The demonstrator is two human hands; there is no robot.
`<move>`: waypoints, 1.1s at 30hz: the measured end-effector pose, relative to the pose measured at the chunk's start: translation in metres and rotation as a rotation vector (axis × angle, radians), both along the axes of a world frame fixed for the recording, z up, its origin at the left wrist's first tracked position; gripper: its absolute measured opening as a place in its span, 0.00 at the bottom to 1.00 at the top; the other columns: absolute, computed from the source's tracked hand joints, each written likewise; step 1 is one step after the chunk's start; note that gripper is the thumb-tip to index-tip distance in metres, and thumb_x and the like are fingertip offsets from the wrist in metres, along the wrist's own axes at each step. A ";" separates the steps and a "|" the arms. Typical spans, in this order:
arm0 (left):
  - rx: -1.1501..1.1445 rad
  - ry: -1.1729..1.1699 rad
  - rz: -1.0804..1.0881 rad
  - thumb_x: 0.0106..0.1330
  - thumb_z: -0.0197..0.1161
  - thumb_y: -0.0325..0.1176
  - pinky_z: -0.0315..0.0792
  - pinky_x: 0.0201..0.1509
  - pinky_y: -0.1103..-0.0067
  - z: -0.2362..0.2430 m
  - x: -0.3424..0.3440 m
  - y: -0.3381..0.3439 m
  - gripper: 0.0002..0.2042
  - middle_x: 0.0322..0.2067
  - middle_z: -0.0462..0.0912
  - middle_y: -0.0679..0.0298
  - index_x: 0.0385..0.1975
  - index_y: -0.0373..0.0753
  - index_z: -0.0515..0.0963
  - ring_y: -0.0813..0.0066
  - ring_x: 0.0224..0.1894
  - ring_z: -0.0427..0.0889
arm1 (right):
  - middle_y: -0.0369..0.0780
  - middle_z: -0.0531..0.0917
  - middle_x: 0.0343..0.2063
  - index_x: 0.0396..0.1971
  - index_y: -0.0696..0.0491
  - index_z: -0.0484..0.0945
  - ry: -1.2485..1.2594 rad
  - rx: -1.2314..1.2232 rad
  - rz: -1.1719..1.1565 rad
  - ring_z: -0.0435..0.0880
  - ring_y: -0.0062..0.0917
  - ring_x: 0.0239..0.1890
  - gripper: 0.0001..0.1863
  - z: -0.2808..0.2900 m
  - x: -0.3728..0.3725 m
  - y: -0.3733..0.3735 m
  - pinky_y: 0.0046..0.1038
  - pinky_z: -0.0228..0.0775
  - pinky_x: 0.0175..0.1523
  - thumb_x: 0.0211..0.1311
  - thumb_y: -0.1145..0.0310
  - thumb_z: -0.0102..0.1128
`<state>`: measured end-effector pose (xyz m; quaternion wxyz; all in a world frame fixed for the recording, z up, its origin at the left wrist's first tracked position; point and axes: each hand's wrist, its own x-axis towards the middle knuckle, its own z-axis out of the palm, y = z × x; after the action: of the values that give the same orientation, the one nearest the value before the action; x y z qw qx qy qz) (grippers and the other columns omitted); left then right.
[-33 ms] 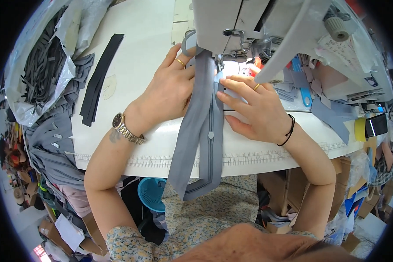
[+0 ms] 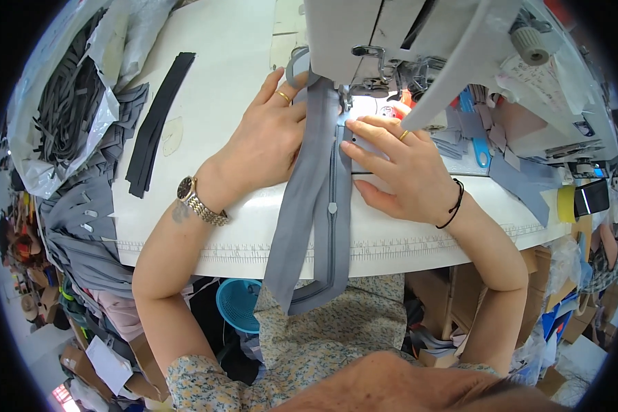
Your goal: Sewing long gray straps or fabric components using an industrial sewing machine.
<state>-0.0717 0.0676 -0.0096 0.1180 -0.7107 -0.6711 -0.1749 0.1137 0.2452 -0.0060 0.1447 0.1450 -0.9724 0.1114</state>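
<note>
A long grey zipper strip (image 2: 295, 206) runs from the sewing machine's presser foot (image 2: 345, 103) down over the front table edge, where it folds back. A small pale slider (image 2: 332, 207) shows on its dark teeth. My left hand (image 2: 271, 137), with a watch at the wrist, is closed at the strip's left side; several of its fingertips are hidden behind the fabric, beside a grey loop (image 2: 296, 65). On the other side, my right hand (image 2: 398, 165) lies with fingers stretched out, its fingertips on the strip just before the presser foot and its thumb apart.
The white machine head (image 2: 343, 34) overhangs both hands. Two black strips (image 2: 159, 127) lie on the white table (image 2: 240, 240). At far left, a plastic bag (image 2: 110, 117) holds grey strips. Grey scraps (image 2: 522, 178) and a blue-handled tool (image 2: 481, 152) lie at right. A blue basket (image 2: 237, 305) stands below.
The zipper's pale slider sits slightly nearer the machine. Both hands look practically unmoved.
</note>
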 end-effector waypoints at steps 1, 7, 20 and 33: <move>0.005 -0.032 0.027 0.58 0.67 0.36 0.54 0.72 0.50 -0.003 0.000 0.001 0.15 0.49 0.82 0.58 0.45 0.39 0.84 0.50 0.67 0.67 | 0.42 0.75 0.61 0.55 0.49 0.78 0.001 0.005 -0.017 0.73 0.33 0.63 0.29 0.000 -0.001 0.001 0.37 0.69 0.54 0.49 0.64 0.68; -0.117 -0.062 0.157 0.61 0.64 0.34 0.50 0.72 0.44 -0.003 0.000 0.001 0.21 0.57 0.77 0.53 0.54 0.37 0.79 0.45 0.73 0.57 | 0.43 0.74 0.63 0.57 0.49 0.77 -0.004 0.029 -0.039 0.73 0.34 0.63 0.28 -0.003 -0.002 0.002 0.43 0.63 0.60 0.54 0.59 0.67; -0.043 0.094 0.292 0.63 0.58 0.38 0.54 0.69 0.42 -0.004 0.007 0.002 0.23 0.57 0.75 0.48 0.53 0.28 0.75 0.46 0.70 0.62 | 0.38 0.73 0.62 0.61 0.48 0.75 -0.040 0.025 -0.030 0.70 0.33 0.65 0.31 0.000 -0.002 0.002 0.47 0.54 0.71 0.53 0.63 0.66; 0.153 -0.173 0.651 0.71 0.55 0.42 0.73 0.52 0.58 0.030 -0.116 0.070 0.14 0.44 0.84 0.58 0.41 0.38 0.80 0.53 0.48 0.81 | 0.34 0.80 0.52 0.45 0.49 0.81 0.139 0.065 0.053 0.78 0.27 0.55 0.18 0.002 -0.004 -0.006 0.34 0.68 0.49 0.52 0.66 0.68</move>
<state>-0.1878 0.1381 0.0201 0.1635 -0.4311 -0.8550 -0.2375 0.1101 0.2394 -0.0045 0.2039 0.1828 -0.9590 0.0732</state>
